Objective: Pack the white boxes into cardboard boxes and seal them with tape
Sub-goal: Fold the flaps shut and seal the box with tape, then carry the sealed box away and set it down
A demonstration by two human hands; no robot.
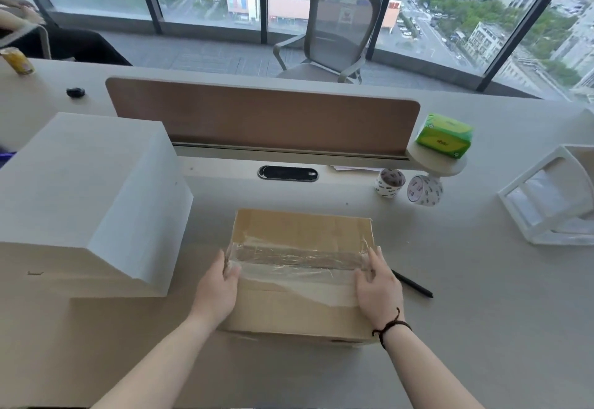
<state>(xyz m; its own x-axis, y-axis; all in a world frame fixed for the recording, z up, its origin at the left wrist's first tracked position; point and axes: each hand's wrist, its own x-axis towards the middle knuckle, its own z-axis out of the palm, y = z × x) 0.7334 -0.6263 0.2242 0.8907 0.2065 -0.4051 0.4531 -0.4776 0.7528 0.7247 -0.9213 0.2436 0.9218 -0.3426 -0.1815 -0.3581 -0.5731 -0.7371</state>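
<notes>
A big white box (86,190) stands on the table (482,328), left of the cardboard box (300,277). The left hand (218,286) lies flat on the cardboard box's left end, fingers (233,272) loose on the clear tape (299,259). The right hand (379,289) presses the right end, fingers spread. A black pen (413,284) lies just right of the cardboard box, two tape rolls (406,185) behind it

Head camera looks forward and down, close over the desk (450,280).
</notes>
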